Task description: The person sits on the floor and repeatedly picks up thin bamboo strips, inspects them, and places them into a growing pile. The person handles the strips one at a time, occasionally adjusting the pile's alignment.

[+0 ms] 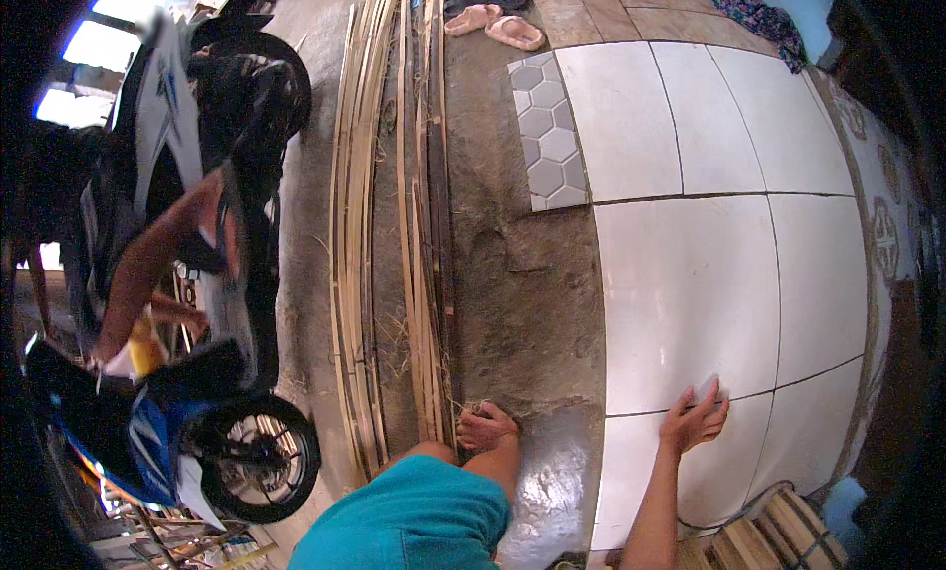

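Note:
My left hand (490, 428) is low beside my bent knee, close to the end of a bundle of long split-bamboo strips (422, 304). Its fingers are curled in, and a few thin pale fibres show at the knuckles; what lies inside them is hidden. Over to the right, my right hand (696, 419) reaches onto the large white floor tiles (690, 284), near a joint between them. Those fingers are spread apart and hold nothing; whether they press on the tile I cannot tell.
A second row of bamboo strips (357, 225) lies further left. Beyond it stands a blue and black motorbike (148, 422), with another person's bare leg (148, 250) across it. Pink sandals (514, 32), a grey hexagon-patterned tile (548, 132) and a slatted wooden piece (774, 540) surround the spot.

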`<state>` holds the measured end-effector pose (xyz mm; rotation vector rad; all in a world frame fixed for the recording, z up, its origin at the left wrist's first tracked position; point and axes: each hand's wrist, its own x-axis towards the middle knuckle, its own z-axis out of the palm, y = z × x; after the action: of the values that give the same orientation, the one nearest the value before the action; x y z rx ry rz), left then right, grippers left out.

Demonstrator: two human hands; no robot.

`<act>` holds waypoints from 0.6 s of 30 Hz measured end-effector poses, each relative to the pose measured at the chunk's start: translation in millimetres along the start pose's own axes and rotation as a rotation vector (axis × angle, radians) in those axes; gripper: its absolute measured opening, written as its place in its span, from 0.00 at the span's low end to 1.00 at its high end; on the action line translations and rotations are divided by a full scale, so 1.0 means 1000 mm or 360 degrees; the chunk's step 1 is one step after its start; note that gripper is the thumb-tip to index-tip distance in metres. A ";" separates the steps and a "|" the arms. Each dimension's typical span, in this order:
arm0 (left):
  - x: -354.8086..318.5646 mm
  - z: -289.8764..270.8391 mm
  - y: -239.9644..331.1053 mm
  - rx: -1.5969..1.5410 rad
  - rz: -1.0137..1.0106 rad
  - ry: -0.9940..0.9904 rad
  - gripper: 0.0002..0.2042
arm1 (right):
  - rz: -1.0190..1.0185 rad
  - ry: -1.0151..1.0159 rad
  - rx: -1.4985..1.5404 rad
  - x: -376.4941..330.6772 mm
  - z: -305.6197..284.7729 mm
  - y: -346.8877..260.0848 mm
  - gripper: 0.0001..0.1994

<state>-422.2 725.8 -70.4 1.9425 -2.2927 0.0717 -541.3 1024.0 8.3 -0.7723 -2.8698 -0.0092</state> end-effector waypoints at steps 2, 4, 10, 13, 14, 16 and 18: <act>0.001 0.004 -0.004 0.0016 0.0010 -0.0010 0.22 | 0.0047 -0.0018 0.0007 0.001 0.001 0.002 0.28; 0.001 0.003 -0.003 0.0029 0.0005 -0.0009 0.22 | 0.0048 -0.0036 0.0037 0.001 0.000 -0.001 0.27; 0.001 0.003 -0.008 0.0074 -0.0027 0.0007 0.21 | -0.0025 0.0023 0.0033 0.000 0.005 0.004 0.26; -0.001 -0.001 -0.001 0.0090 -0.0022 0.0015 0.20 | 0.0001 0.0008 0.0033 0.000 0.003 0.001 0.25; -0.001 -0.002 0.001 0.0078 -0.0030 -0.0002 0.20 | 0.0013 0.0004 0.0039 0.001 0.002 0.000 0.25; 0.000 0.000 -0.001 0.0085 -0.0045 0.0005 0.20 | 0.0008 0.0008 0.0044 0.000 0.003 0.000 0.25; 0.001 0.002 -0.002 0.0123 -0.0049 0.0041 0.20 | 0.0012 0.0011 0.0050 0.000 0.002 -0.001 0.25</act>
<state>-420.9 724.1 -72.4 2.0005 -2.2751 0.1837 -542.4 1024.0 6.0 -0.7761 -2.8536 0.0341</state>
